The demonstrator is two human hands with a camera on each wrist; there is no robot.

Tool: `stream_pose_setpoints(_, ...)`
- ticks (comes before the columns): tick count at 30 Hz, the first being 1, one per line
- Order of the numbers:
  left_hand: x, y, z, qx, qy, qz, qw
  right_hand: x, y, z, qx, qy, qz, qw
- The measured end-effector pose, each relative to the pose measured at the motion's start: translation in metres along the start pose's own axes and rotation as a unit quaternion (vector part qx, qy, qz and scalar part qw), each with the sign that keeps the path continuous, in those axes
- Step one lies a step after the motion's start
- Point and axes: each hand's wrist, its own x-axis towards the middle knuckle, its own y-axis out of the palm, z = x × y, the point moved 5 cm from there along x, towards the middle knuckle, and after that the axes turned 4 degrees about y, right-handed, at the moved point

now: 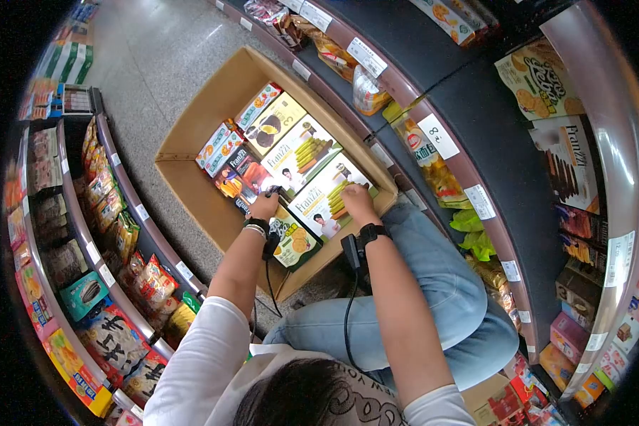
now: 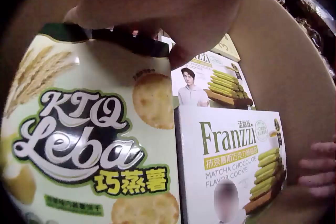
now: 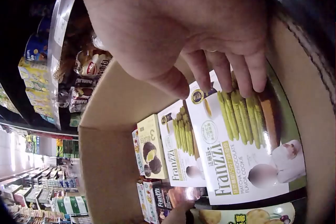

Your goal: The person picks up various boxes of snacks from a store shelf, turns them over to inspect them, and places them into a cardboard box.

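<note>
A pale green KTQ Leba cracker box (image 2: 89, 124) with a dark green top edge stands in the near part of the open cardboard carton (image 1: 192, 213). My left hand (image 1: 265, 206) grips it by that far end, thumb at one corner and fingers at the other. Beside it, on the right, lies a white Franzzi matcha chocolate cookie box (image 3: 236, 145). The right hand (image 1: 360, 204) reaches over that box with fingers extended, fingertips on its face near the pictured green cookies. A second Franzzi matcha box (image 1: 302, 153) lies beyond it.
Farther in the carton are a yellow box with dark round cakes (image 1: 273, 126), dark Franzzi boxes (image 1: 241, 170) and red-and-white cracker boxes (image 1: 216, 148). Shelves of packaged snacks (image 1: 433, 167) flank the carton on the right, with another shelf (image 1: 106, 213) across the aisle floor (image 1: 156, 64).
</note>
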Motion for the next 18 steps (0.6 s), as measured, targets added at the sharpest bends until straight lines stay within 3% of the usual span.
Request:
stream_pose_setpoints(4, -0.002, -0.008, -0.006, 0.010, 0.015, -0.008, 1.000, 0.002, 0.002, -0.001, -0.014, -0.001, -0.035, 0.999)
stream_pose_setpoints(7, 0.003, -0.010, 0.000, -0.036, 0.018, 0.075, 0.996, 0.005, 0.002, -0.004, -0.001, -0.003, -0.038, 0.999)
stream_pose_setpoints(12, 0.011, 0.002, 0.023, -0.031, 0.012, 0.005, 0.999, 0.005, 0.001, -0.002, 0.015, -0.005, -0.033, 0.999)
stream_pose_setpoints(18, -0.011, -0.011, 0.009, 0.004, 0.002, 0.004, 1.000, 0.000, 0.001, 0.002, -0.014, -0.002, -0.029, 0.999)
